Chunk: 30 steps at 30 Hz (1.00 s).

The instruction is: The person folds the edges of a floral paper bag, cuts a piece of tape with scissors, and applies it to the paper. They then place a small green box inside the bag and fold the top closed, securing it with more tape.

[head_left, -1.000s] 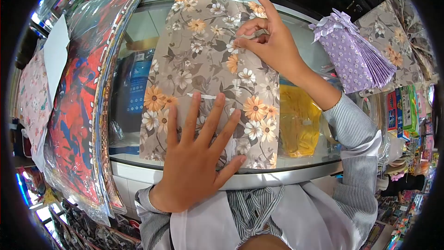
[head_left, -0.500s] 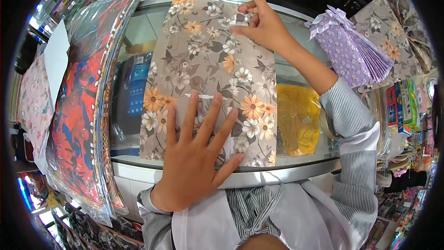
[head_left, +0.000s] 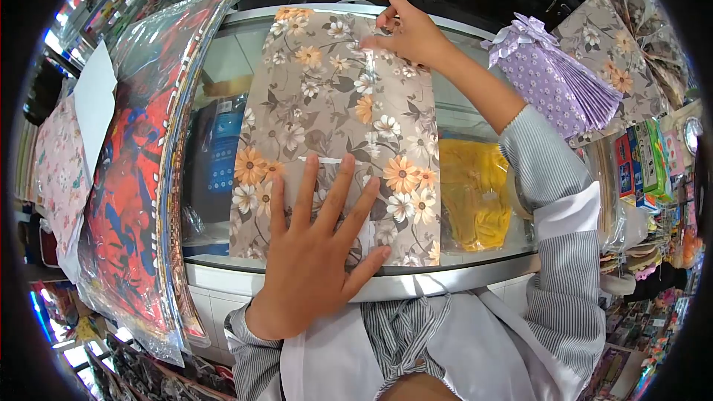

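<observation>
A grey-brown floral paper (head_left: 334,96) with orange and white flowers lies on the glass counter (head_left: 475,260), with a seam running down its right part. My left hand (head_left: 312,238) rests flat on its lower part, fingers spread. Near the paper's top right edge is my right hand (head_left: 405,30), thumb and fingers apart, the thumb touching or just over the seam; nothing shows between them. A short white strip (head_left: 330,160) shows at the fingertips of my left hand.
Plastic-wrapped colourful sheets (head_left: 134,178) are stacked at left, beside pink floral paper (head_left: 59,156). A pleated purple item (head_left: 553,78) lies at right near more floral paper (head_left: 594,44). Under the glass sits a yellow packet (head_left: 475,193).
My right hand has shifted slightly left relative to the view, along the paper's top part. The whole view has moved a little. My left hand stays flat on the paper.
</observation>
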### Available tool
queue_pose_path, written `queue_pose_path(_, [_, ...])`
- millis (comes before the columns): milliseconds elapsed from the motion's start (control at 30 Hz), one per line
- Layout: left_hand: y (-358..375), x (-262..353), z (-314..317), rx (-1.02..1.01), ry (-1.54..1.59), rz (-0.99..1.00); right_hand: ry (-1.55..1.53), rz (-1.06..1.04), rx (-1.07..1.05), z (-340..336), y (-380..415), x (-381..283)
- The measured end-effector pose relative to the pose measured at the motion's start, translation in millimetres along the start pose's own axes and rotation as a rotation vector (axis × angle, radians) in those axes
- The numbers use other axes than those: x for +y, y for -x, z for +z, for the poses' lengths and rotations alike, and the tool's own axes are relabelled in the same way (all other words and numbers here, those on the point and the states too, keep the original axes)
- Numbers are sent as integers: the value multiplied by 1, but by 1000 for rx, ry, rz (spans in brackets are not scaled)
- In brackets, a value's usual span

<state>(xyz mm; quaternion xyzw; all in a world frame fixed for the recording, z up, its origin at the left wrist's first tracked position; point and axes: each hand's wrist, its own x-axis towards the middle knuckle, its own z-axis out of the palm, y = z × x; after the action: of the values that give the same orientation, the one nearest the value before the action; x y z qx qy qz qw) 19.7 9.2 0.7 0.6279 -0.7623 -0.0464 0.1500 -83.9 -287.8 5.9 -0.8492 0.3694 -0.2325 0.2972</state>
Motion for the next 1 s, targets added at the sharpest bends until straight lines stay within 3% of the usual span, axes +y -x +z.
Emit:
queue_pose_path(100, [0, 0, 0, 17, 0, -1, -4, -130, 42, 6, -11, 21])
queue_pose_path(233, [2, 1, -1, 9, -36, 14, -246, 157, -150, -15, 0, 0])
queue_pose_path(333, [1, 0, 2, 55, 20, -30, -338, 71, -222, -37, 14, -9])
queue_pose_path(567, [2, -2, 4, 69, -85, -51, -40, -266, -525, -83, 87, -45])
queue_pose_path(767, [2, -13, 4, 99, -16, -20, 266, -273, -829, -100, 161, -89])
queue_pose_path(1000, [4, -19, -5, -50, 43, -43, 378, -368, -538, -122, 231, -92])
